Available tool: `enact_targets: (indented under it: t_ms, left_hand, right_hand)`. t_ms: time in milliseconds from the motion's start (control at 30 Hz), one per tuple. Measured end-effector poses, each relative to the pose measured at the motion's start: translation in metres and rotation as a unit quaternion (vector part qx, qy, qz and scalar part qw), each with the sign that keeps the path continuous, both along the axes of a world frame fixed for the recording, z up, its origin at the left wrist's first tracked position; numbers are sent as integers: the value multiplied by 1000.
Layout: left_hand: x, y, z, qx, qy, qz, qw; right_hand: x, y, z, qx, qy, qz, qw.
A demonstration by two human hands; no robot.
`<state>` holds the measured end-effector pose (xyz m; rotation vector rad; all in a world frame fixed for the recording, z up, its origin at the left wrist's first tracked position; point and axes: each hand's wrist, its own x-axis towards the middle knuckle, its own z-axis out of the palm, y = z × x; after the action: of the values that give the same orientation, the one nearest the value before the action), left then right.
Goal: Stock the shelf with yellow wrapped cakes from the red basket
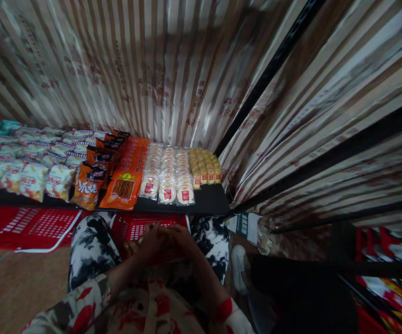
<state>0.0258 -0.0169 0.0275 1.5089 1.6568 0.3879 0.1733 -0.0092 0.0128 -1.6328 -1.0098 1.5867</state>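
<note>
Both hands' fingers, left hand (151, 241); right hand (181, 240), together over red basket (134, 227); grip unclear.

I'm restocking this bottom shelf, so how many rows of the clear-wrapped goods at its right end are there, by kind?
White round cakes: 3 rows
Small yellow cakes: 3 rows
Total: 6 rows

Both kinds run from front to back on the black shelf. The packs within each row are too blurred to count.

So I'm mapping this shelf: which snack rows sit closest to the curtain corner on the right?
The small yellow packs, right of the white round cakes.
</note>
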Motion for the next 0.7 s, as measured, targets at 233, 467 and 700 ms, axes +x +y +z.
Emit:
enact_targets:
  t_ms: [233,467,700]
  left_hand:
    - [3,-7,14,45,-27,-59,997]
    - [15,-7,36,42,-151,1,988]
    - [34,0,58,15,-254,24,967]
  right_hand:
    - [21,1,36,20,-3,48,999]
    - [41,8,74,64,9,76,995]
    - [58,18,98,74,39,15,996]
